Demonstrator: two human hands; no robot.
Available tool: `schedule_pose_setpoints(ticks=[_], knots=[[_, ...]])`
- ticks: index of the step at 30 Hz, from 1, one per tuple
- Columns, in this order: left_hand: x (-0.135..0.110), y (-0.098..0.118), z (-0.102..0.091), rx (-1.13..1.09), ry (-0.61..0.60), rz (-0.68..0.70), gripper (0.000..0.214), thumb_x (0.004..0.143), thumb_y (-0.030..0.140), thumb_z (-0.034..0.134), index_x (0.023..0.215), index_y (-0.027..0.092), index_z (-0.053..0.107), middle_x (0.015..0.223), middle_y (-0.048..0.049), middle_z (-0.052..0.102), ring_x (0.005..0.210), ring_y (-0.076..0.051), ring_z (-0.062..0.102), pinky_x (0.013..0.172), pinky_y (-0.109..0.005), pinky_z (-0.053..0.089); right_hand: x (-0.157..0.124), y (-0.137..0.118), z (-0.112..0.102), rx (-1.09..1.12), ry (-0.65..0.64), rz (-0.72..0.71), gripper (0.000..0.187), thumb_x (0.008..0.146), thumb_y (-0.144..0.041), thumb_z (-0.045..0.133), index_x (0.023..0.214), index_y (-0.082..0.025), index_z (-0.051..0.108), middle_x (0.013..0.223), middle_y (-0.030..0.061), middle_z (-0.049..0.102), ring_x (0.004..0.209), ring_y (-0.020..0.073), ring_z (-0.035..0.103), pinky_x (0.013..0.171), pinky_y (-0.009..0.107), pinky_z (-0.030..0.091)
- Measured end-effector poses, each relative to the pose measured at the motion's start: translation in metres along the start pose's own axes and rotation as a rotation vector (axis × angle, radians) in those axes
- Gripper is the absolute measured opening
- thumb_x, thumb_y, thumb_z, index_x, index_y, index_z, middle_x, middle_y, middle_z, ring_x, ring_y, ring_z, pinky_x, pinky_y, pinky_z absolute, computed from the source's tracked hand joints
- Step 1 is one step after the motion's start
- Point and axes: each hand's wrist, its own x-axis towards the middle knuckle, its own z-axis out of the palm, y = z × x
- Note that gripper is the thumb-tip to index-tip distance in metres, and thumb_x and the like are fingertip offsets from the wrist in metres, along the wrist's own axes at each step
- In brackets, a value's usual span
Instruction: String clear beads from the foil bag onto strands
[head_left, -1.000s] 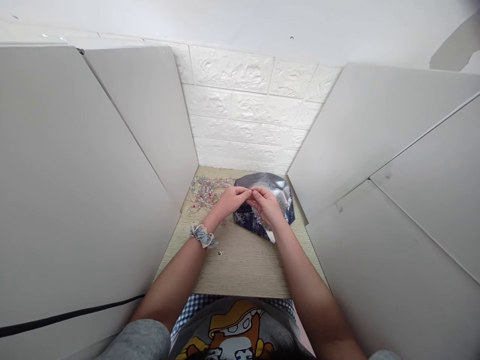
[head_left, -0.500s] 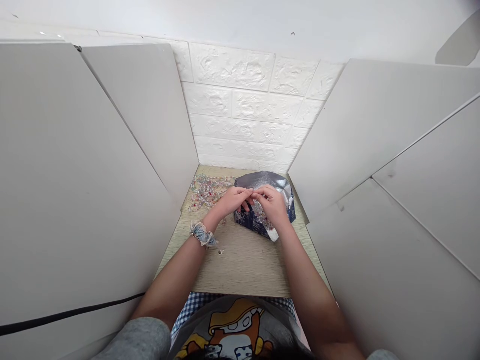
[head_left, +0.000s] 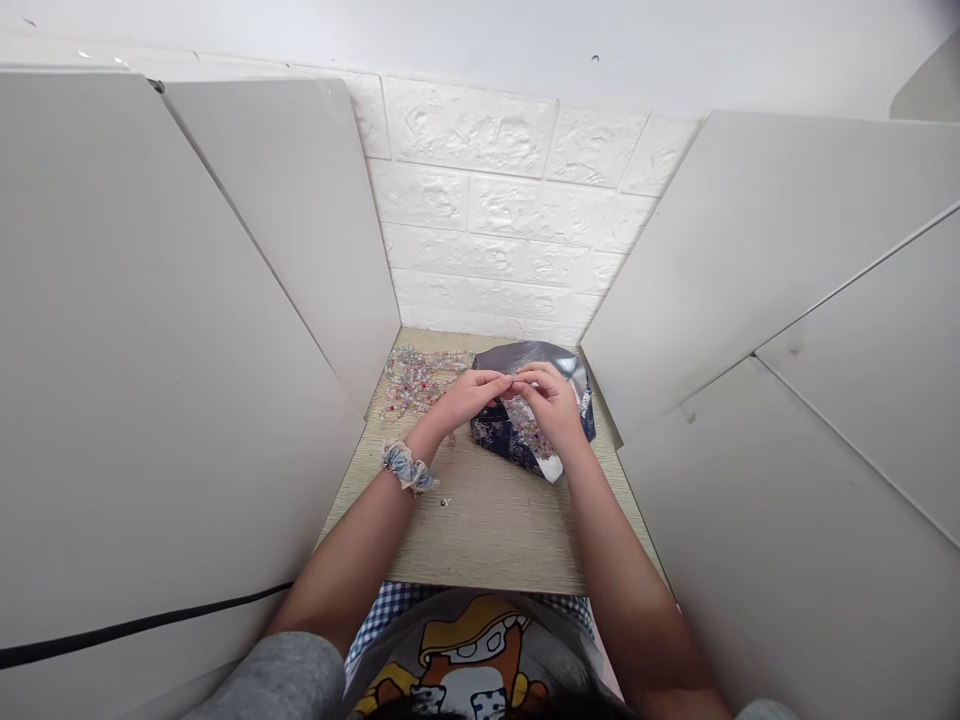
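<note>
My left hand and my right hand meet fingertip to fingertip above a dark blue foil pouch with a silver inside. Both hands are closed in a pinch; what they hold is too small to make out, though a thin beaded strand seems to hang from the right hand. A pile of small coloured beads lies on the wooden table just left of my left hand. A blue scrunchie sits on my left wrist.
White panels wall the narrow table in on the left and right, and a white brick wall closes the back. A tiny loose bead lies near my left wrist. A black cable runs along the left panel.
The hands have stayed together over the pouch, with only small finger movements. The view has shifted slightly.
</note>
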Motion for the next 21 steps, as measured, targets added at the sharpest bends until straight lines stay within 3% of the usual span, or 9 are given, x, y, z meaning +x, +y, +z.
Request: schedule_pose_setpoints(ticks=[5,9,13,21], knots=[[0.002,-0.002,0.0,-0.061,0.013,-0.005,0.031,0.071,0.041,0.048,0.07,0.011,0.057,0.066,-0.0011,0.054,0.061,-0.008,0.048,0.058,-0.02,0.039,0.001,0.003,-0.001,-0.065,0.016,0.006,0.012,0.074,-0.028,0.049,0.071,-0.02,0.058,0.081,0.0029,0.054,0.08,0.0147,0.05,0.067,0.026,0.04],[0.003,-0.004,-0.001,0.022,0.074,-0.011,0.029,0.073,0.041,0.044,0.071,0.013,0.055,0.049,0.0051,0.04,0.044,-0.005,0.036,0.045,-0.019,0.03,-0.002,0.01,-0.001,-0.485,-0.129,0.084,0.019,0.078,-0.024,0.04,0.078,-0.019,0.058,0.084,0.004,0.055,0.078,0.0142,0.05,0.067,0.025,0.037],[0.004,-0.003,-0.002,0.137,0.173,-0.023,0.028,0.074,0.037,0.042,0.071,0.014,0.056,0.043,0.0061,0.034,0.043,-0.006,0.032,0.047,-0.02,0.029,-0.005,0.018,0.0,-0.836,-0.288,0.181,0.022,0.08,-0.023,0.038,0.085,-0.021,0.059,0.089,0.0053,0.054,0.077,0.0145,0.05,0.059,0.024,0.033],[0.004,-0.001,-0.001,0.166,0.2,-0.021,0.027,0.074,0.034,0.041,0.071,0.013,0.058,0.045,0.0052,0.036,0.043,-0.006,0.032,0.046,-0.019,0.029,-0.005,0.021,0.002,-0.926,-0.387,0.144,0.019,0.079,-0.022,0.04,0.085,-0.022,0.058,0.087,0.0046,0.054,0.075,0.014,0.051,0.057,0.023,0.03]])
